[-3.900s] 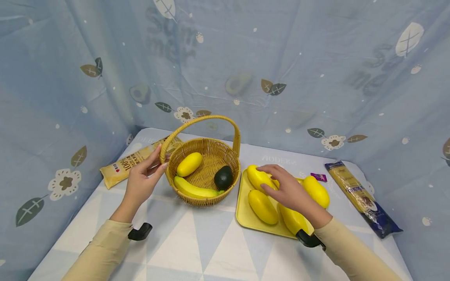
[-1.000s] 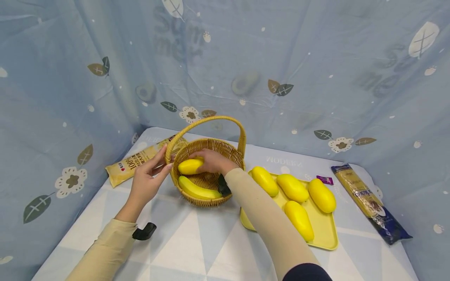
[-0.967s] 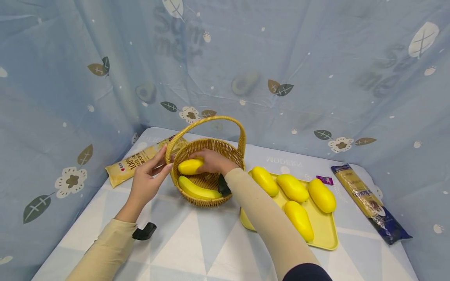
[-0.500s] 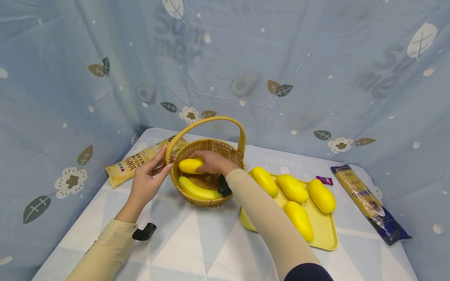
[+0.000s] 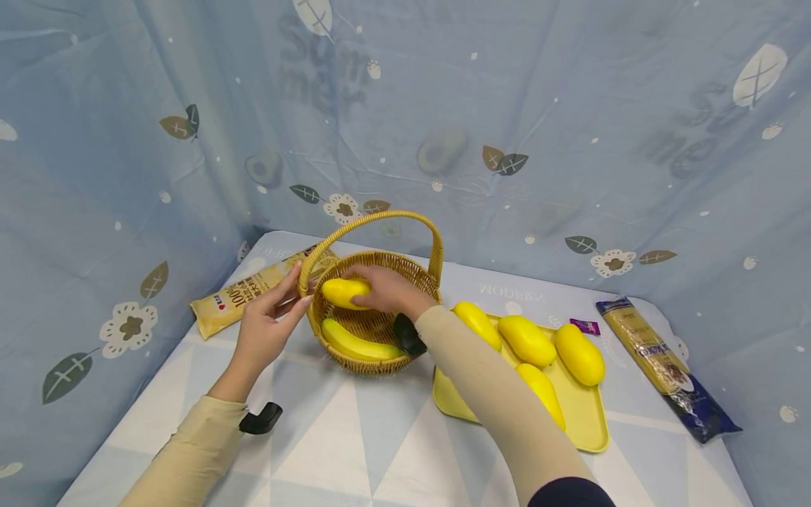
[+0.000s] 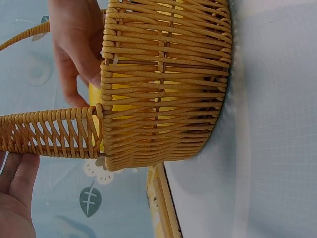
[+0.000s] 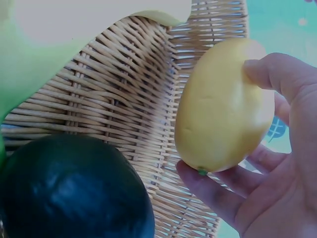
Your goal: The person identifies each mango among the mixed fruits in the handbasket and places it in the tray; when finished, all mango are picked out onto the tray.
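A wicker basket (image 5: 361,365) with a tall arched handle (image 5: 380,215) stands left of centre. My left hand (image 5: 269,320) pinches the foot of that handle between thumb and fingers; the left wrist view shows its fingers (image 6: 22,181) against the handle. Inside the basket, my right hand (image 5: 386,290) grips a yellow mango (image 7: 220,106), thumb on one side and fingers on the other. In the right wrist view the mango is tilted, its green stem end downward. A banana (image 5: 357,343) lies along the near wall. A dark avocado (image 7: 74,188) sits beside it, hidden in the head view.
Right of the basket, a yellow tray (image 5: 586,422) carries several mangoes (image 5: 526,339), partly covered by my right forearm. Beyond it lie a small purple packet (image 5: 585,326) and a long blue-and-gold pasta bag (image 5: 668,370). A yellow bag (image 5: 243,292) lies behind the left hand.
My right hand has gone from the tray's mangoes into the basket and taken hold of the mango there. In the last half second it has raised it slightly. The left hand stays on the handle.
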Tool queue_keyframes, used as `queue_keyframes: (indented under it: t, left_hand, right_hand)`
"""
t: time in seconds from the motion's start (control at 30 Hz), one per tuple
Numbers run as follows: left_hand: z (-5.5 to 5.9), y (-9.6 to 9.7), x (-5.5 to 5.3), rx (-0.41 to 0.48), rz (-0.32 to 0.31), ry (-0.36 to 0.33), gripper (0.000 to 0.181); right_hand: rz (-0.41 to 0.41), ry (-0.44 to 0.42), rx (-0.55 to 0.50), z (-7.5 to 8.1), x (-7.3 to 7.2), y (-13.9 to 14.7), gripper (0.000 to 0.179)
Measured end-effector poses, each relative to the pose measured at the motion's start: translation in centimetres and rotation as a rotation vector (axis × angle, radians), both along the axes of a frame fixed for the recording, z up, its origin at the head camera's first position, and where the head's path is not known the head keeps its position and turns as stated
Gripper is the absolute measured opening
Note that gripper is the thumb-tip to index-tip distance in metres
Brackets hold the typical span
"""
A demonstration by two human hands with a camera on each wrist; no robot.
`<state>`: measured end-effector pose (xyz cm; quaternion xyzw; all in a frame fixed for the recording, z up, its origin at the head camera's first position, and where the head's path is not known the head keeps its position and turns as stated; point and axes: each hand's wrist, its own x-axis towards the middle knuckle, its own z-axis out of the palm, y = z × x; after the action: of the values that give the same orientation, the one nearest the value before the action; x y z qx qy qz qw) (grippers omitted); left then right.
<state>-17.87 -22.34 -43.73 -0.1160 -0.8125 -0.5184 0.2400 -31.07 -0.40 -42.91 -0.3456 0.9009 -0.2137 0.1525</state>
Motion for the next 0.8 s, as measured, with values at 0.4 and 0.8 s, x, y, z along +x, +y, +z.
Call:
queue_keyframes:
  t: [0.4,0.8]
  left_hand:
    - [0.0,0.1,0.1,0.002,-0.012,-0.002,0.064]
    - [-0.1,0.2,0.0,0.027,-0.027,0.009,0.066]
  right_hand:
    - [-0.036,0.098,-0.017,1.8,1.9,2.7,0.05]
    - [-0.103,0.096,-0.064,2.8,4.9,7.1,0.048]
